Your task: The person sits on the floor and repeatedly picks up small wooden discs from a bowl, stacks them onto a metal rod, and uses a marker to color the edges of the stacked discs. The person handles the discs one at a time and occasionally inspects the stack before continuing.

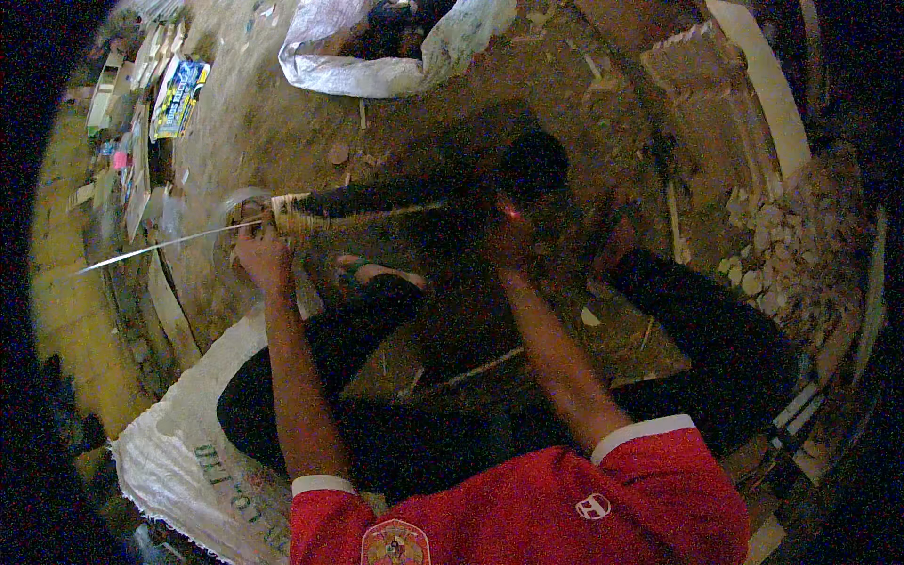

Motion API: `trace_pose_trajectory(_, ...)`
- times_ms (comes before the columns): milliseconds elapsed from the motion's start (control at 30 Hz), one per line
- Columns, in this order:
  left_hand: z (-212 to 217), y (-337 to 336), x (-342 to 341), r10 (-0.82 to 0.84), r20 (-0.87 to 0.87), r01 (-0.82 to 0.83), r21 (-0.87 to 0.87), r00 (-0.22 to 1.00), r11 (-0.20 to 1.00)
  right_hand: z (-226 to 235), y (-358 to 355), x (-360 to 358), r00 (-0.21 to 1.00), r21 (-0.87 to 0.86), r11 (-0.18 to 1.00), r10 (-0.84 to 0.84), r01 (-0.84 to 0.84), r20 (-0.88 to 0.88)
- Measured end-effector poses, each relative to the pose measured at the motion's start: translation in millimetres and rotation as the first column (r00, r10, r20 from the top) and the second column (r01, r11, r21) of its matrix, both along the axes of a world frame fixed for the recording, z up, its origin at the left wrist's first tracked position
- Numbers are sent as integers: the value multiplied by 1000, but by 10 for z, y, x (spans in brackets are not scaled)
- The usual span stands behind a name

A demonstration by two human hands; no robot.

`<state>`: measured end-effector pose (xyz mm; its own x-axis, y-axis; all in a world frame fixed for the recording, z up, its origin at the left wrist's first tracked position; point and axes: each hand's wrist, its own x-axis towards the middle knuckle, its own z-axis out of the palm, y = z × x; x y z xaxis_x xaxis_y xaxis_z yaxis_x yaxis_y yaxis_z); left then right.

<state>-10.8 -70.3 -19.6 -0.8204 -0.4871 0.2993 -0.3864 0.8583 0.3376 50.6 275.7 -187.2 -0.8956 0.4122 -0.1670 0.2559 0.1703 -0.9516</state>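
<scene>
My left hand (264, 252) is out to the left, its fingers closed at the inner end of a thin shiny rod (165, 248) that points left. Just behind the fingers is a round, pale, blurred thing (247, 201), whose kind I cannot make out. From beside it, a light-coloured stick (377, 217) runs right into the shadow. My right hand (508, 247) lies in deep shadow near the middle, its fingers too dark to read. A small red glow (511, 213) shows at it, below a dark round shape (533, 164).
I sit with legs apart on a white woven sack (188, 414). An open white sack (395, 80) with dark contents stands ahead on the earth floor. Pale chips (767, 245) are heaped at right. Boards and a blue-yellow packet (179, 99) lie far left.
</scene>
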Motion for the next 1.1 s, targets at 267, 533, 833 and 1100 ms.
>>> trace_pose_trajectory(267, 61, 130, -14, 22, -16, -21, 86, 1000, 996, 331, -598, 75, 935, -103, 973, 165, -206, -313)
trace_pose_trajectory(533, 228, 322, -43, -162, -72, 170, 126, 984, 977, 131, -275, 84, 988, -48, 997, 57, -65, -140)
trace_pose_trajectory(833, 349, 348, -26, -19, -3, 19, 7, 1000, 1000, -49, -225, 49, 997, -20, 998, -63, 62, -43)
trace_pose_trajectory(1100, 437, 10, 168, 13, 119, -7, -48, 993, 999, 476, -842, 256, 919, -201, 952, 146, -232, -366)
